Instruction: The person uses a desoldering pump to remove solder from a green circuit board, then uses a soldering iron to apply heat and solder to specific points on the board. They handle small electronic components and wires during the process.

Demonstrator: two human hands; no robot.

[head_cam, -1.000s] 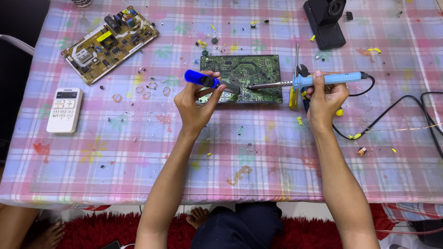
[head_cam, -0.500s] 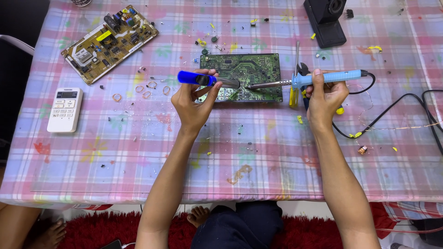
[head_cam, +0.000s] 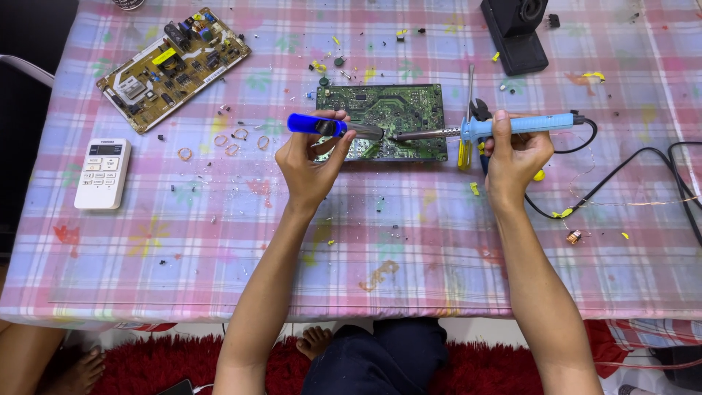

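Note:
A green circuit board (head_cam: 395, 106) lies flat on the plaid tablecloth (head_cam: 219, 249), near the table's middle. My left hand (head_cam: 311, 164) grips a dark blue desoldering pump (head_cam: 322, 126), its grey tip over the board's front edge. My right hand (head_cam: 515, 153) holds a light blue soldering iron (head_cam: 512, 126) level, pointing left. The iron's metal tip meets the pump's tip above the board. A black cord (head_cam: 629, 164) runs from the iron to the right.
A brown circuit board (head_cam: 172, 66) lies at the back left, a white remote control (head_cam: 104, 174) on the left. A black box (head_cam: 515, 33) stands at the back right. A yellow-handled screwdriver (head_cam: 466, 143) and small loose parts lie around the green board.
Both hands hold nearly the same pose. The pump has shifted slightly, its tip staying against the iron's tip over the board.

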